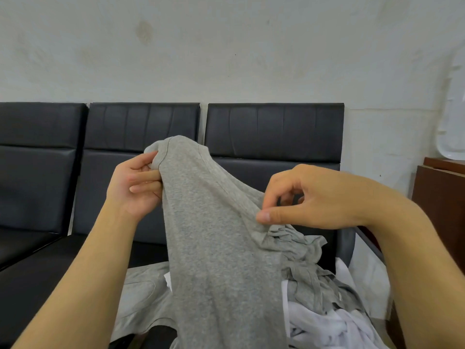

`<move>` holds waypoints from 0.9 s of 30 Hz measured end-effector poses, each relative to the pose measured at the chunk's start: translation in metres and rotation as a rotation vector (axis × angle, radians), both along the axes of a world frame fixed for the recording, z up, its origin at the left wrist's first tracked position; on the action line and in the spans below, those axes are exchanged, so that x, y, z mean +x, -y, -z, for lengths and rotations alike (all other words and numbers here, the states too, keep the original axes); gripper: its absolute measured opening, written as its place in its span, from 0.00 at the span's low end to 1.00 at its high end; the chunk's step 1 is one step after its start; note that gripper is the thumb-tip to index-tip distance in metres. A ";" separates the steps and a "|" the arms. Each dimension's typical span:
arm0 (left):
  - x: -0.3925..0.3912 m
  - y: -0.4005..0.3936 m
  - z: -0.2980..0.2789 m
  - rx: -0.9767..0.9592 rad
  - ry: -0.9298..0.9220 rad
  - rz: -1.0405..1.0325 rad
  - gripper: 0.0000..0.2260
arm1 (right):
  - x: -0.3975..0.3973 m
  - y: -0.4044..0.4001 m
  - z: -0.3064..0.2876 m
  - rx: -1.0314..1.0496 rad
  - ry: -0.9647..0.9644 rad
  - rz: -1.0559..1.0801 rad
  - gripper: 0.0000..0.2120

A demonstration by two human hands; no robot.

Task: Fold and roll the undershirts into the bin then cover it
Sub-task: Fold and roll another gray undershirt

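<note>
A grey undershirt (216, 238) hangs lifted in front of me, draping down to the bottom of the view. My left hand (136, 182) grips its top corner by the hem, fingers curled round the cloth. My right hand (304, 197) pinches the fabric lower on the right between thumb and fingers, where the cloth bunches. Another grey undershirt (141, 295) lies flat below on the seat. A heap of white undershirts (324, 326) and crumpled grey cloth (314, 283) lies at the lower right. No bin shows in view.
A black padded bench (45, 238) with three backrests runs along a pale wall (226, 46). A brown wooden cabinet (442, 197) stands at the right edge, with a white tray-like object (453, 127) leaning above it.
</note>
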State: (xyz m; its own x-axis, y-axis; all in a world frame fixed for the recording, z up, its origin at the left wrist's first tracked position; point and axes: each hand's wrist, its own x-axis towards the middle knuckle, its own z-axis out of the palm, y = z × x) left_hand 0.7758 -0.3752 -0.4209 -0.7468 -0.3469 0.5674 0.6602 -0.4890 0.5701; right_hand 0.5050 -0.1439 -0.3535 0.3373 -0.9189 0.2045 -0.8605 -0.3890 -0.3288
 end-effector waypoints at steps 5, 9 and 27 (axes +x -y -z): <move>0.004 0.006 0.002 -0.005 0.014 -0.015 0.19 | 0.000 0.000 0.000 -0.004 0.039 -0.030 0.12; 0.011 0.011 0.002 -0.003 0.069 -0.014 0.17 | -0.005 -0.001 -0.001 -0.058 0.062 -0.013 0.13; -0.016 -0.034 -0.012 -0.218 0.523 -0.528 0.21 | -0.002 0.008 0.000 -0.297 0.797 -0.083 0.10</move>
State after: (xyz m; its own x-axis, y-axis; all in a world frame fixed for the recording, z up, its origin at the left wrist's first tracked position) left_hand 0.7599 -0.3410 -0.4093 -0.7034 -0.6523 0.2825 0.3927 -0.0253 0.9193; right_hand 0.5026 -0.1522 -0.3537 0.0541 -0.7682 0.6379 -0.3805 -0.6065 -0.6981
